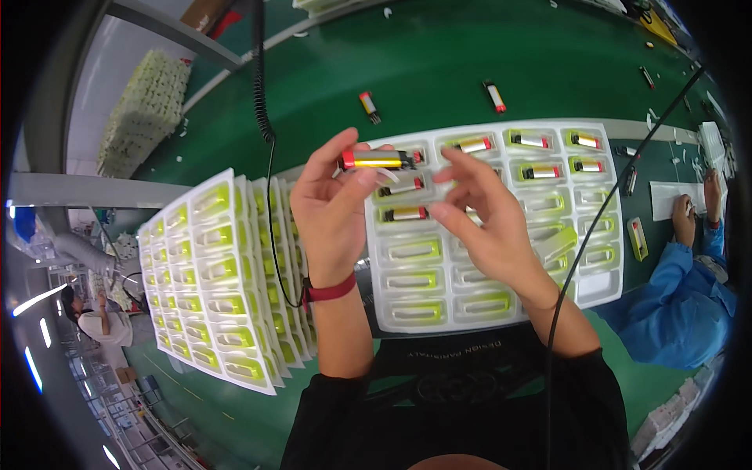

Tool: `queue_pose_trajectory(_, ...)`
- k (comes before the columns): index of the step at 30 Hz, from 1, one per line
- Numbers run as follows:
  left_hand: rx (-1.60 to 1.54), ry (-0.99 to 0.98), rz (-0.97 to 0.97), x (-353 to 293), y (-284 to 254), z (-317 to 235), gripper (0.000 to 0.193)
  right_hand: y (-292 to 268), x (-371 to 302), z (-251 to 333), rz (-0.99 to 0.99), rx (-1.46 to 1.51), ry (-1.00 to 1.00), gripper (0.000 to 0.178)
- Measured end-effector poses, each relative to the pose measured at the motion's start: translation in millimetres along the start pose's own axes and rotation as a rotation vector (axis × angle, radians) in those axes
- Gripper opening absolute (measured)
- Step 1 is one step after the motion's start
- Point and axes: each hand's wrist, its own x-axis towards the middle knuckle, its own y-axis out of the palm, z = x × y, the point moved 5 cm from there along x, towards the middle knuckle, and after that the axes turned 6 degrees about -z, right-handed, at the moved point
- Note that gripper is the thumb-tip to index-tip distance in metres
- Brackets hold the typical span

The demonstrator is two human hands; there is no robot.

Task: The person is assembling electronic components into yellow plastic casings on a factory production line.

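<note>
My left hand (pixel 333 207) pinches a small battery assembly (pixel 377 160) with a red end, a shiny yellow-silver body and a black end. A thin white strip curls beside its thumb. Across from it, my right hand (pixel 493 227) is held with its fingers apart and nothing visible in them. Both are over a white moulded tray (pixel 598 288) of yellow-green shells. Similar battery assemblies lie in several upper shells, such as the battery assembly (pixel 404 214) near my right thumb. One loose yellow-green shell (pixel 558 244) sits askew on the tray, right of my right hand.
A stack of filled trays (pixel 211 274) leans at the left. Beyond the tray, loose battery assemblies (pixel 494 97) lie on the green surface (pixel 431 70). A coiled black cable (pixel 262 110) hangs down; another black cable (pixel 599 219) crosses the right side. A co-worker's blue sleeve (pixel 677 301) is at right.
</note>
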Motion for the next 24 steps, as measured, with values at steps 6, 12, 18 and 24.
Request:
queue_pose_trajectory(6, 0.037, -0.028, 0.067, -29, 7, 15, 0.049, 16, 1, -6, 0.120, 0.326, 0.303, 0.028)
queue_pose_trajectory(12, 0.265, -0.043, 0.054, -29, 9, 16, 0.046, 14, 3, -15, 0.035, 0.592, 0.380, 0.023)
queue_pose_trajectory(18, 0.680, -0.079, 0.022, 3, -6, 9, 0.017, -20, 19, -12, -0.114, 0.782, 0.316, 0.024)
queue_pose_trajectory(24, 1.894, 0.315, -0.123, 110, -85, 7, 0.037, -32, 11, 0, -0.172, 0.776, 0.362, 0.035)
